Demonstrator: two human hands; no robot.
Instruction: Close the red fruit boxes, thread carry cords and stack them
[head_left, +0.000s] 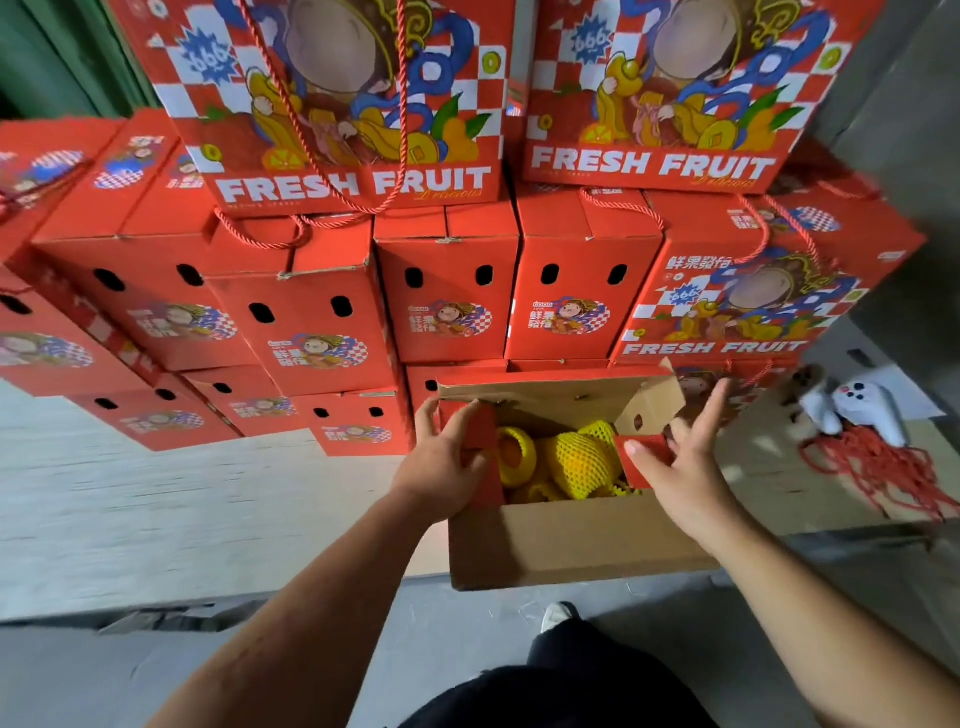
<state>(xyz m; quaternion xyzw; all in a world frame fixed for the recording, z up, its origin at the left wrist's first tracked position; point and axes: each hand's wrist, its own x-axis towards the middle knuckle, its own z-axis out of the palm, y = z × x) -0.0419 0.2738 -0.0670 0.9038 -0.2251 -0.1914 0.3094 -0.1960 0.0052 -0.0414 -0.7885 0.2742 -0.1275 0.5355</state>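
Note:
An open red fruit box stands in front of me, its brown near flap hanging toward me and its far flap raised. Inside lies fruit in yellow foam nets. My left hand grips the red left side flap, fingers curled over its edge. My right hand presses the red right side flap with thumb and spread, fairly straight fingers. A heap of red carry cords lies to the right.
A tall stack of closed red boxes fills the space behind, some with cords threaded. Two large "FRESH FRUIT" boxes sit on top. A white plush toy lies by the cords. My shoe shows below the box.

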